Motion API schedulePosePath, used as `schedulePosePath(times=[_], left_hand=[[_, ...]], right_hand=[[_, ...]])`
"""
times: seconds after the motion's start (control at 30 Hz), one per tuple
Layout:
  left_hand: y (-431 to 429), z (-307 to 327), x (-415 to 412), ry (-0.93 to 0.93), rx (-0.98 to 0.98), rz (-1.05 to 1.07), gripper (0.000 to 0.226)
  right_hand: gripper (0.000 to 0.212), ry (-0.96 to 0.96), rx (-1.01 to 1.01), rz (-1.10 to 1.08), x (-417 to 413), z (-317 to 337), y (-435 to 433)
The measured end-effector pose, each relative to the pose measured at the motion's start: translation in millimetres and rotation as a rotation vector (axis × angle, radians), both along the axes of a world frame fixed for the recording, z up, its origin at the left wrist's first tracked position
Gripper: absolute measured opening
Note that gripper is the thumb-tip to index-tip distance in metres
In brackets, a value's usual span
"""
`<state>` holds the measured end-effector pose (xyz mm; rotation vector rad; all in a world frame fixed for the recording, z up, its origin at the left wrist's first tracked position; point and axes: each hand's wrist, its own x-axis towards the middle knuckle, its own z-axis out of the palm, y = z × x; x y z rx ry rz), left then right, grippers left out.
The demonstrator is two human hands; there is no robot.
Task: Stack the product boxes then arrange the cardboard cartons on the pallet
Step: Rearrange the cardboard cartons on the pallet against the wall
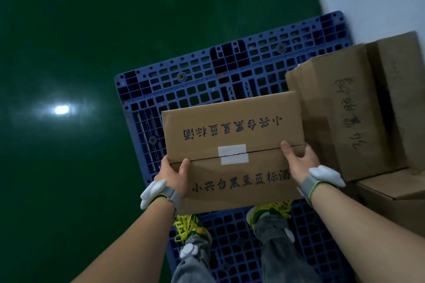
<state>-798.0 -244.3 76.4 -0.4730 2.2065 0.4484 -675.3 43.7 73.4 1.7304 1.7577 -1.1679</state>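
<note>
Left grip point(172, 174) and right grip point(299, 161) clasping the taped brown cardboard carton point(232, 119), I'd lower it level onto the blue plastic pallet point(195, 69).

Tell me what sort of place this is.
Likely a warehouse or stockroom: a blue plastic pallet on a glossy green floor, brown cartons stacked nearby, and a taped carton being carried.

Fingers of left hand point(172, 174) and right hand point(299, 161) hide under the held carton point(232, 135) — stacked cartons point(358, 117) are cut by the right edge.
</note>
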Motion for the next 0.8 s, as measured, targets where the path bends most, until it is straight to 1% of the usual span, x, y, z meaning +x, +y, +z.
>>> schedulePosePath(times=[0.1, 0.23, 0.3, 0.4, 0.47, 0.53, 0.63, 0.73, 0.8], left_hand=[[1.1, -5.1, -1.9, 0.034, -0.002, 0.038, 0.057], [6.1, -10.0, -0.2, 0.063, -0.05, 0.083, 0.048], [6.6, -7.5, 2.4, 0.033, -0.058, 0.079, 0.05], [4.1, -1.2, 1.2, -0.016, 0.041, 0.086, 0.058], [5.2, 1.5, -5.3, -0.029, 0.126, 0.184, 0.06], [7.4, 4.4, -12.3, -0.032, 0.147, 0.254, 0.058], [3.2, 20.2, -18.7, -0.006, 0.126, 0.221, 0.057], [-12.0, 44.9, -20.4, 0.024, 0.131, 0.172, 0.055], [-21.8, 74.7, -23.2, 0.043, 0.133, 0.117, 0.052]], right_hand=[[0.084, 0.043, 0.025, -0.031, -3.8, -4.1, -1.2], [0.096, 0.009, 0.061, -0.039, -8.3, -13.2, -1.2], [0.097, 0.002, 0.045, -0.022, -5.8, -10.9, 1.3], [0.092, 0.068, -0.017, -0.002, -3.6, -1.0, 4.7], [0.088, 0.101, -0.035, -0.017, -7.8, 4.8, 3.5], [0.088, 0.085, -0.033, -0.062, -10.8, 9.0, -0.5], [0.089, 0.059, -0.023, -0.099, -7.6, 25.2, -12.6], [0.091, 0.007, -0.08, -0.124, 0.4, 48.1, -27.1], [0.092, 0.006, -0.093, -0.16, 4.6, 78.2, -35.1]])
